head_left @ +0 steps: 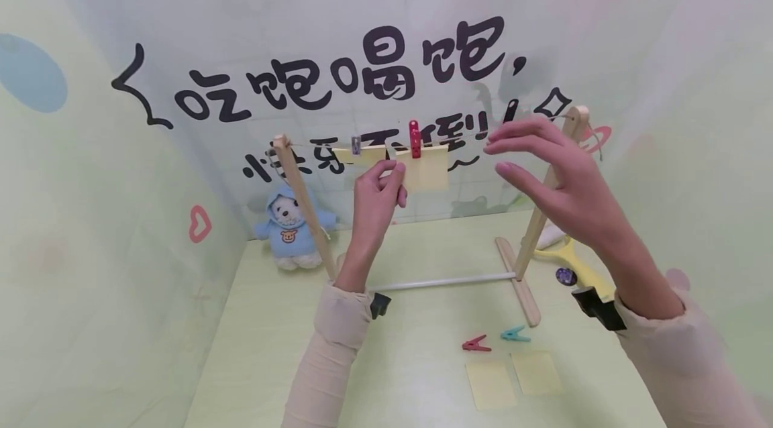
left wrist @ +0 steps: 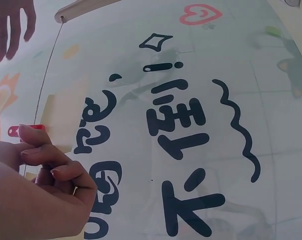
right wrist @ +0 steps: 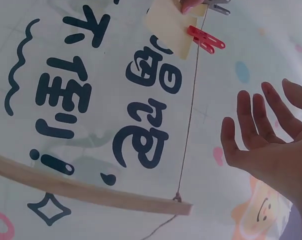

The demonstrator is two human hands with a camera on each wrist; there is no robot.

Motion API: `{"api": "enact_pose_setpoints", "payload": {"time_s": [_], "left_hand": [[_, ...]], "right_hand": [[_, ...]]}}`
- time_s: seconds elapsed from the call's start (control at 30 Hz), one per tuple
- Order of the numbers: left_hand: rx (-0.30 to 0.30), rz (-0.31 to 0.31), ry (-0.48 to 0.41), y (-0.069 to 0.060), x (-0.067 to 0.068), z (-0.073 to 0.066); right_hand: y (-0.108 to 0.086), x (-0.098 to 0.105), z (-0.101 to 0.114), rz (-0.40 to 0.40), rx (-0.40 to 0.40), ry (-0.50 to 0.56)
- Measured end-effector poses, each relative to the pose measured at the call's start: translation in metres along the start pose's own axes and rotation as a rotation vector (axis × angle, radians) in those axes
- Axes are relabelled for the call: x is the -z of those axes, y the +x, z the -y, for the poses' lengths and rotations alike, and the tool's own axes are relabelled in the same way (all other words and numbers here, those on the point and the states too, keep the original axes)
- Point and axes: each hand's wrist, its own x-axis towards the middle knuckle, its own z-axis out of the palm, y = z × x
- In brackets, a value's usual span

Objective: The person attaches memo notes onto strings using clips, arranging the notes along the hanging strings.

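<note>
A cream sticky note [head_left: 425, 172] hangs from a string, held by a red clothespin [head_left: 415, 139]. At the note's left edge my left hand [head_left: 379, 190] pinches its corner with curled fingers. In the left wrist view the left hand [left wrist: 46, 190] partly hides the red clothespin [left wrist: 26, 131]. Left of it, a second sticky note [head_left: 362, 155] hangs from a grey clothespin [head_left: 355, 145]. My right hand [head_left: 552, 176] is raised near the string's right end, fingers apart from the thumb. Nothing is in the right hand [right wrist: 271, 132] in the right wrist view.
Wooden posts [head_left: 304, 203] carry the string. On the table lie a red clothespin [head_left: 476, 343], a teal clothespin [head_left: 515, 334] and two sticky notes [head_left: 490, 385]. A plush toy in blue [head_left: 292, 233] sits behind the left post; a yellow object [head_left: 576, 263] lies at right.
</note>
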Motion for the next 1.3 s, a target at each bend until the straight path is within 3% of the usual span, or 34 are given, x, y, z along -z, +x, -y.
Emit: {"api": "enact_pose_setpoints", "payload": {"time_s": [0.17,0.3,0.67,0.9,1.0,1.1,1.3], "left_hand": [[0.024,0.011,0.009,-0.002,-0.001,0.004],[0.043,0.017,0.02,-0.003,-0.001,0.009],[0.098,0.034,0.019,-0.006,-0.002,0.028],[0.077,0.055,0.034,-0.015,0.0,0.05],[0.073,0.084,0.08,-0.026,-0.001,0.069],[0.095,0.137,0.144,-0.045,-0.006,0.095],[0.221,0.261,0.239,-0.109,-0.024,0.156]], "right_hand": [[-0.017,0.013,-0.007,-0.038,0.039,-0.004],[-0.034,0.019,-0.014,-0.046,0.025,-0.024],[-0.081,0.029,-0.037,-0.015,-0.018,-0.07],[-0.103,0.027,-0.045,0.03,-0.051,-0.068],[-0.11,0.026,-0.048,0.048,-0.075,-0.081],[-0.116,0.026,-0.05,0.056,-0.093,-0.092],[-0.131,0.024,-0.056,0.054,-0.128,-0.093]]}}
